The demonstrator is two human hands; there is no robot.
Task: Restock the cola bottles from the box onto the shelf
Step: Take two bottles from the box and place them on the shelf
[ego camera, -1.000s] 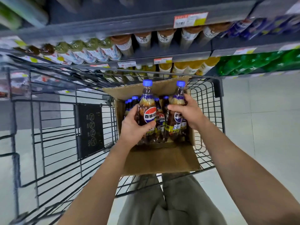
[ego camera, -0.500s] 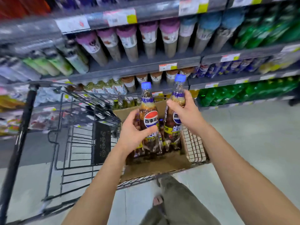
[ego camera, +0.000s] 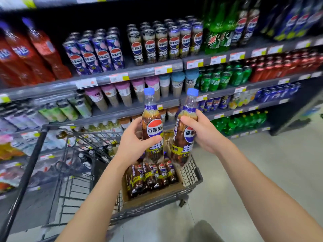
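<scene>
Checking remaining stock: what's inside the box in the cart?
A cluster of cola bottles sits in the box; its far end is hidden behind the two held bottles.

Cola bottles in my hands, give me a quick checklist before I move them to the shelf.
1. Left hand grips left bottle round its middle: ok.
2. Right hand grips right bottle, slightly tilted: ok.
3. Blue caps on both: ok.
4. Both bottles out of the box: ok.
5. Matching row on the upper shelf in view: ok.
6. Free slot in that row: cannot tell; its front looks full.
</scene>
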